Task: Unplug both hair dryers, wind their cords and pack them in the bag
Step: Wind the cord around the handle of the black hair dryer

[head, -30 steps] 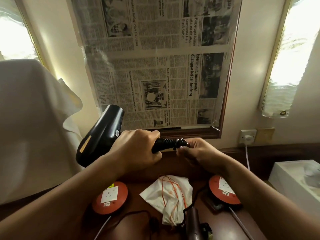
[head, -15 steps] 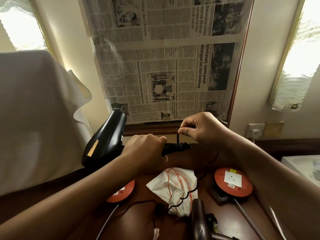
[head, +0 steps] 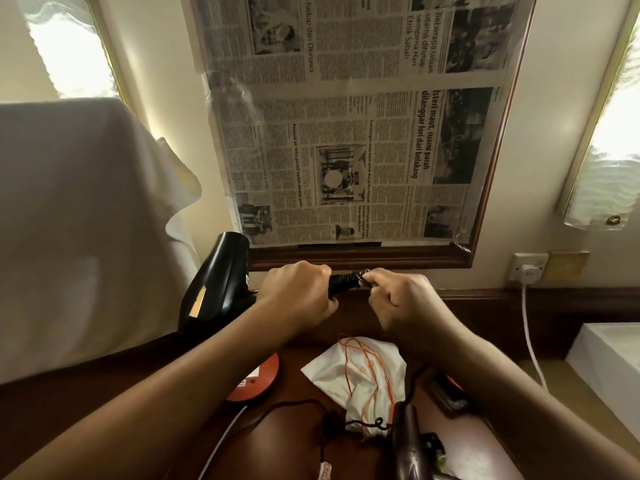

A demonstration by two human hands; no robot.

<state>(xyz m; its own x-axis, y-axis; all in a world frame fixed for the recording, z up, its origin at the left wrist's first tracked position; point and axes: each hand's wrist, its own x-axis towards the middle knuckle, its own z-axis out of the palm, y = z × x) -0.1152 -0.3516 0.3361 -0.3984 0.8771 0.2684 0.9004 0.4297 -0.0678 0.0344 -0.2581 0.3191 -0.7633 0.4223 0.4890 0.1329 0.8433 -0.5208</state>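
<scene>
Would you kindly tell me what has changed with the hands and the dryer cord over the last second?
The right hand rose above the handle half a second ago, pinching the cord, and has come back down to the handle's end, where it still pinches the cord. The left hand still grips the black hair dryer by its handle. The white bag and second dryer stay on the table.

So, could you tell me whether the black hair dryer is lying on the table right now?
No, the left hand holds the black hair dryer up by its handle.
</scene>
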